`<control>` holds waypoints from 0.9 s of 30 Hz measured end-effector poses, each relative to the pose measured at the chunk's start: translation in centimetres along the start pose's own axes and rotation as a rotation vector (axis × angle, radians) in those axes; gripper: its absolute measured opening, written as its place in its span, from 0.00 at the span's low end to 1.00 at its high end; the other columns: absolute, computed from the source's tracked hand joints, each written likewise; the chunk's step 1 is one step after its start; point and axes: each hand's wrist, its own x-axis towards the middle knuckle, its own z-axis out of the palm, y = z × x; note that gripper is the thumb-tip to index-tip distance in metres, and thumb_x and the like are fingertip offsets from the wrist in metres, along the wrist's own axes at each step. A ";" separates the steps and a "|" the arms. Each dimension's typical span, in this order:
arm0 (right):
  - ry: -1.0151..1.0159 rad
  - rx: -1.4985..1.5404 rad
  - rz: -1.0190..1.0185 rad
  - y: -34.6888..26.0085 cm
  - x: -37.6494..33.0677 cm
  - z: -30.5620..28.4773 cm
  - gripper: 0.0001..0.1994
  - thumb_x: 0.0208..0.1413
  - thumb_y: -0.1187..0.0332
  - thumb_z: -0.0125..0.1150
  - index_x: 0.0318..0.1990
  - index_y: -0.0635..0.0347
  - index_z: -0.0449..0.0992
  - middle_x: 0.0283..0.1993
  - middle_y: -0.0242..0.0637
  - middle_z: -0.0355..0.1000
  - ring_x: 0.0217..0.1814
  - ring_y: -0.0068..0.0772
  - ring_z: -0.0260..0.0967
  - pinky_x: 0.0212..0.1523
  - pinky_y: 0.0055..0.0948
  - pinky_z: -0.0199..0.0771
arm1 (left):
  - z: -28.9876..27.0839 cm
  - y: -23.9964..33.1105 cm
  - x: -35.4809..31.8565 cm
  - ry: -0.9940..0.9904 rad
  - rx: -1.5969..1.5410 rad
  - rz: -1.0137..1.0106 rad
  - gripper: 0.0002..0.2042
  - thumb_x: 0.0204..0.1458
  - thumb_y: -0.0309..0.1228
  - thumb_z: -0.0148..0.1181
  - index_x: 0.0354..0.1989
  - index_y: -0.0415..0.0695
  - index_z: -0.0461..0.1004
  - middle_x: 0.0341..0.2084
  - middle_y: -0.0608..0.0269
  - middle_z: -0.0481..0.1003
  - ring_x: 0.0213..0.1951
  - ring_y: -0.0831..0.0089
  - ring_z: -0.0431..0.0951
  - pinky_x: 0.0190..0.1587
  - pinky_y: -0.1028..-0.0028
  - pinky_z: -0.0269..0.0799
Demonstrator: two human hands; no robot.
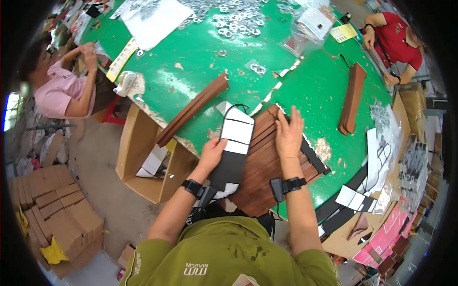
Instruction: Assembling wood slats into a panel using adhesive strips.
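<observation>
My left hand (213,153) grips the edge of a long, flat black-and-white panel (232,162) with a thin black cord loop at its far end. This panel stands tilted beside a pile of dark brown slat-like strips (262,164) at the table's near edge. Over the far right part of the pile is my right hand (289,136), fingers stretched out and nothing visibly held. A black strip with a whitish jagged edge (312,155) runs along the pile's right side, partly hidden by that hand and wrist. Both wrists wear black bands with small devices.
The green table (191,71) bears metal rings (238,21), brown strip bundles (195,110) (352,97) and a tape dispenser (125,83). An open carton (126,159) stands below its left edge. More black-and-white panels (355,199) lie right. Co-workers sit left (67,95) and far right (400,45).
</observation>
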 end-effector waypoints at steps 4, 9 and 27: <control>-0.058 -0.012 0.000 -0.6 0.0 -0.5 0.20 0.58 0.62 0.62 0.58 0.49 0.74 0.71 0.50 0.56 0.73 0.55 0.51 0.69 0.56 0.54 | 0.7 0.2 -0.5 0.012 -0.042 0.029 0.13 0.62 0.34 0.54 0.36 0.35 0.76 0.26 0.68 0.77 0.30 0.82 0.71 0.33 0.76 0.69; -0.106 0.474 0.111 -4.2 -3.1 -3.1 0.32 0.60 0.63 0.60 0.68 0.68 0.57 0.73 0.56 0.50 0.76 0.54 0.45 0.72 0.50 0.50 | 2.2 5.1 -3.5 -0.046 0.043 0.239 0.11 0.61 0.33 0.56 0.35 0.35 0.75 0.25 0.66 0.74 0.30 0.83 0.70 0.33 0.75 0.68; -0.017 1.381 0.735 -6.2 -15.7 -13.8 0.06 0.64 0.70 0.58 0.35 0.57 0.68 0.29 0.24 0.66 0.29 0.15 0.62 0.33 0.20 0.66 | -9.0 5.5 1.0 0.450 1.254 0.297 0.45 0.48 0.46 0.69 0.69 0.37 0.51 0.69 0.44 0.54 0.70 0.50 0.53 0.69 0.46 0.50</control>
